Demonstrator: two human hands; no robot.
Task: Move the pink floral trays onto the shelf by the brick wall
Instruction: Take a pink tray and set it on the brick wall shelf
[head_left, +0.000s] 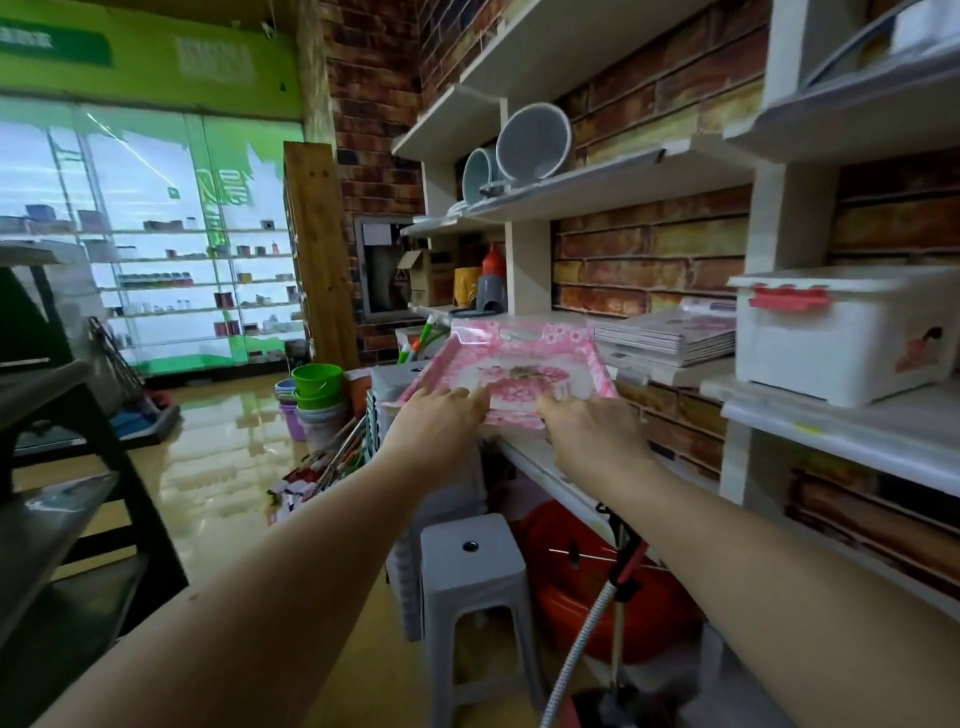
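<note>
Nearest, left hand (441, 415) and right hand (589, 423) side by side, gripping the near rim of the pink floral tray (511, 371). Tilted up just beyond the fingers, over the white shelf (545, 462) edge. Farther back, stacked books (670, 338) against the brick wall (649, 260).

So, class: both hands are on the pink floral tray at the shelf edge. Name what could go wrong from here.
1. The pink floral tray is tilted and overhangs the shelf; if the left hand or right hand lets go early, it may slide off onto the grey stool.
2. Pushed right, it could knock the stack of flat packets.
</note>
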